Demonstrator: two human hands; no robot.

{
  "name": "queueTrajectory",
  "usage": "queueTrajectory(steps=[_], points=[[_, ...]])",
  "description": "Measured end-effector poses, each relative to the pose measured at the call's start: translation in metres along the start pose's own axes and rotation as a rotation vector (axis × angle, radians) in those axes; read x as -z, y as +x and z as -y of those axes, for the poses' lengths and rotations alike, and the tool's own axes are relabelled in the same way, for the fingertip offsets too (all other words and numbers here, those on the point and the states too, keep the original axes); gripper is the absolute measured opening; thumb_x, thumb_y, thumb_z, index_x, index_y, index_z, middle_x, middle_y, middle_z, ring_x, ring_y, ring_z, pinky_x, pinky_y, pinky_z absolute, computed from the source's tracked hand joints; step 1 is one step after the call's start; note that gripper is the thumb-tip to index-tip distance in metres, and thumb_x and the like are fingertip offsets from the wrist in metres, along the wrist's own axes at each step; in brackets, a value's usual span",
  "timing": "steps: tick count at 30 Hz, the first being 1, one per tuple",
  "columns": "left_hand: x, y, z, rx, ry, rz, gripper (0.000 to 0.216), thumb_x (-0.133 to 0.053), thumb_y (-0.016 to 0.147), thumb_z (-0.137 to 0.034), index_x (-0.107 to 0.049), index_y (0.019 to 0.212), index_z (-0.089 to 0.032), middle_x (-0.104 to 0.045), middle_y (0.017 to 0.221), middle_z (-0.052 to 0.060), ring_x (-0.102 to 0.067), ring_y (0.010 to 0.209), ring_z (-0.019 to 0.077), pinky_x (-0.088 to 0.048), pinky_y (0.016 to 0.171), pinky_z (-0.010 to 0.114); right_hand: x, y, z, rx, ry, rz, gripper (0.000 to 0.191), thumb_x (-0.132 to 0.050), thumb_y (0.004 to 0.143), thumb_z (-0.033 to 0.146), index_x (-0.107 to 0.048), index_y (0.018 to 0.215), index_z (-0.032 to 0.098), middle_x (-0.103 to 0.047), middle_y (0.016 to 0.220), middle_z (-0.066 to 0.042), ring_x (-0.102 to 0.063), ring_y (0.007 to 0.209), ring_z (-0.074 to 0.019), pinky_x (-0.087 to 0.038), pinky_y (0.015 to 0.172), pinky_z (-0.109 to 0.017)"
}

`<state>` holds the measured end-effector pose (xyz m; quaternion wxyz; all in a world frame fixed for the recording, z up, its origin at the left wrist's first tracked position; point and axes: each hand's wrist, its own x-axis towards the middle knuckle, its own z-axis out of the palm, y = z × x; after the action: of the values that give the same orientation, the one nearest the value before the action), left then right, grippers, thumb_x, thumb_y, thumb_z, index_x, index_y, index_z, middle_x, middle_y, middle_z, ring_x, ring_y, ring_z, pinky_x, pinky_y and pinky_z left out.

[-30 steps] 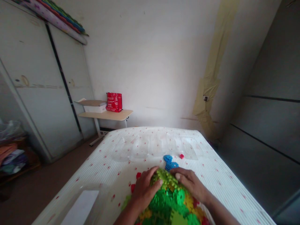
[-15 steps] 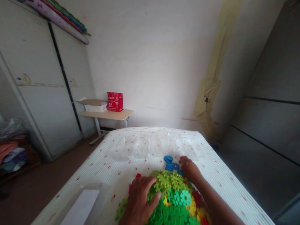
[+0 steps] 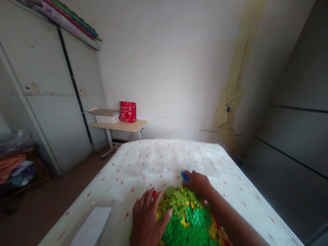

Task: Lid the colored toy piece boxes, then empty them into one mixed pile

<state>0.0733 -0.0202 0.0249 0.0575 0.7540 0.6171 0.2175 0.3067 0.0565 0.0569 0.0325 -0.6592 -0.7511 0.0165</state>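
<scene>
A heap of flower-shaped plastic interlocking discs (image 3: 197,218), mostly green with yellow and red among them, lies at the table's near side. My left hand (image 3: 148,218) rests at the heap's left edge, its fingers spread and nothing gripped. Beyond the heap, my right hand (image 3: 198,182) is curled over a few blue discs (image 3: 185,176), thumb and fingertips around them. The palm hides part of these blue pieces. A bit of a red disc (image 3: 154,194) shows by my left fingertips.
Several clear plastic trays (image 3: 156,162) stand in a row across the table (image 3: 120,184). At the near left, a clear container (image 3: 112,206) has a white slab (image 3: 92,225) in it. Behind, a small desk (image 3: 128,126) bears a red bag (image 3: 127,111) and a white box (image 3: 107,118).
My right hand has shifted left, from beside the blue discs to over them. The fingers of my left hand have spread and moved slightly left.
</scene>
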Motion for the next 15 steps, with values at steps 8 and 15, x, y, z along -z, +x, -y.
queueTrajectory(steps=[8, 15], points=[[0.005, -0.001, -0.006, 0.137, 0.022, 0.187, 0.061, -0.043, 0.078, -0.053, -0.046, 0.133, -0.025, -0.036, 0.145, 0.012, -0.031, 0.133, 0.0324, -0.022, 0.105, 0.054, 0.002, 0.019, 0.012, -0.037, -0.072, 0.139, 0.062, -0.040, 0.083, 0.057, -0.045, 0.132, 0.021, -0.067, 0.104, -0.019, -0.063, 0.097, -0.0339, -0.044, 0.078, -0.046], [0.009, -0.009, 0.007, 0.019, -0.178, 0.315, 0.095, -0.053, 0.065, -0.068, -0.029, 0.142, -0.017, -0.027, 0.148, 0.017, -0.025, 0.135, 0.0357, -0.019, 0.108, 0.051, 0.011, 0.015, 0.010, -0.015, -0.005, 0.226, 0.059, -0.039, 0.080, 0.064, -0.056, 0.118, 0.021, -0.067, 0.105, -0.018, -0.062, 0.097, -0.0356, -0.044, 0.075, -0.045]])
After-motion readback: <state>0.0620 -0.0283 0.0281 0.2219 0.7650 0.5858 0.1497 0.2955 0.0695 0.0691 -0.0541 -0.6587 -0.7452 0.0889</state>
